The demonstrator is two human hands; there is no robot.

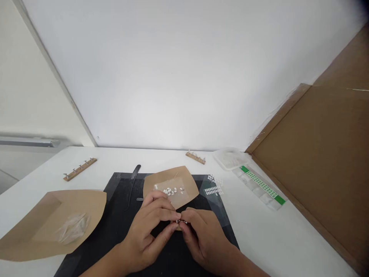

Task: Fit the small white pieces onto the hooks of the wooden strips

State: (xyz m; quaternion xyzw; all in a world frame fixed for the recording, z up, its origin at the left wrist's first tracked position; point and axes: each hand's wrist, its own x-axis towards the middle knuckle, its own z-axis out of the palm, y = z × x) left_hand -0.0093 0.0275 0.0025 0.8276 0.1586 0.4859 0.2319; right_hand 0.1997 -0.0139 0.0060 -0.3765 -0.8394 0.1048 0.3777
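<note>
My left hand (148,227) and my right hand (206,236) meet over a black mat (119,192), both closed in a pinch. Between their fingertips is a tiny shiny metallic piece (178,221); the fingers cover most of it, and its kind cannot be made out. Just beyond the left fingers lies a brown paper tray (184,174) with small white oval pieces (170,191) on a clear plastic sheet. Another brown paper piece (206,212) shows partly behind my right hand. A thin dark tool (133,181) lies on the mat to the left.
At left, a larger brown paper tray (89,200) holds a crumpled clear plastic bag (73,229). Wooden strips with metal pegs stand at left (80,169) and back (196,157). White sticker dots (213,190), a green-and-white strip (262,184) and a clear container (230,158) lie rightward.
</note>
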